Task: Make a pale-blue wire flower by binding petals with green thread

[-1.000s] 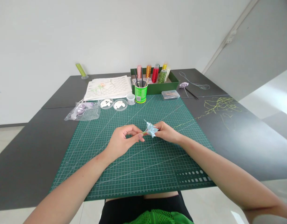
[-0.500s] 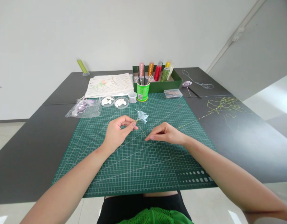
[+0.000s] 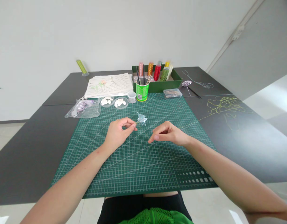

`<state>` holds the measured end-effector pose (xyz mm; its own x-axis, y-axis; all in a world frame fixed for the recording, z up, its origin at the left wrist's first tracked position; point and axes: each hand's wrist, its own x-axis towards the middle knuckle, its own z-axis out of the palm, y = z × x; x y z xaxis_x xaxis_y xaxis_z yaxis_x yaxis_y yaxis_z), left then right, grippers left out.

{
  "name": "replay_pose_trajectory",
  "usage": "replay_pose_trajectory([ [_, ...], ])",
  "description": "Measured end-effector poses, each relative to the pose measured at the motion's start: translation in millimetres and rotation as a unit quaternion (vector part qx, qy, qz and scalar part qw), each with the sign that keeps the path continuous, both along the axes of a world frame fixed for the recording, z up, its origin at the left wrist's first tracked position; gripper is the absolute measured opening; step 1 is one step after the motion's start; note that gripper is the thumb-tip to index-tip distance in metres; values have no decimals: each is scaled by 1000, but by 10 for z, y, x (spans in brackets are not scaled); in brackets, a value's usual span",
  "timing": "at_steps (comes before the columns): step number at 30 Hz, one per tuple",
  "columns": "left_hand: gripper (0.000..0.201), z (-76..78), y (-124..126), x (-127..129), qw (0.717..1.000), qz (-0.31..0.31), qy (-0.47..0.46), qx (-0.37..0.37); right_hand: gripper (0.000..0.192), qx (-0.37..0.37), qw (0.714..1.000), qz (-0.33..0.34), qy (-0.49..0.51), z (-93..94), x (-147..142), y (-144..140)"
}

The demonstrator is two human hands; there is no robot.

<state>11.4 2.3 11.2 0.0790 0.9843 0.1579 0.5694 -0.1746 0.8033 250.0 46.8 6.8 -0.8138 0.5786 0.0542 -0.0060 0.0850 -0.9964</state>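
My left hand (image 3: 122, 131) pinches the thin green stem of a pale blue artificial flower (image 3: 142, 119) between thumb and forefinger, petals pointing right. Lower and to the right, my right hand (image 3: 167, 133) is closed in a pinch on a fine yellow-green thread. One stretch of it runs faintly between the two hands; beyond my right hand, the thread (image 3: 192, 123) trails over the cutting mat (image 3: 124, 174) to a loose tangle (image 3: 224, 105) on the dark table. Both hands are above the mat, apart from each other.
Behind the hands are two dishes of white pieces (image 3: 120, 102), a green can (image 3: 142, 91) with sticks, a clear box (image 3: 172, 93) and a green tray (image 3: 175, 84) of thread spools. A plastic bag (image 3: 84, 109) lies left; a purple flower (image 3: 186, 83) lies right.
My right hand has moved slightly right, away from the left hand. The blue flower has turned a little in my left fingers and its head sits slightly lower.
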Motion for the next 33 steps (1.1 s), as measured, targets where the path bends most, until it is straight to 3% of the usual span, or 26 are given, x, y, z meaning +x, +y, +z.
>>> replay_pose_trajectory([
  [5,15,-35,15,14,999,-13,46,10,28,-21,999,-25,7,-19,32,2],
  [10,16,-81,0,66,992,-108,63,-25,37,-46,996,-63,53,-78,91,26],
  [18,14,-53,-72,157,974,-202,14,-106,37,22,991,-125,42,-112,86,56],
  [24,16,-25,-91,161,966,-228,7,-123,50,60,989,-133,30,-138,75,62],
  [33,16,9,-115,163,962,-243,6,-122,63,51,988,-142,-21,-132,23,83],
])
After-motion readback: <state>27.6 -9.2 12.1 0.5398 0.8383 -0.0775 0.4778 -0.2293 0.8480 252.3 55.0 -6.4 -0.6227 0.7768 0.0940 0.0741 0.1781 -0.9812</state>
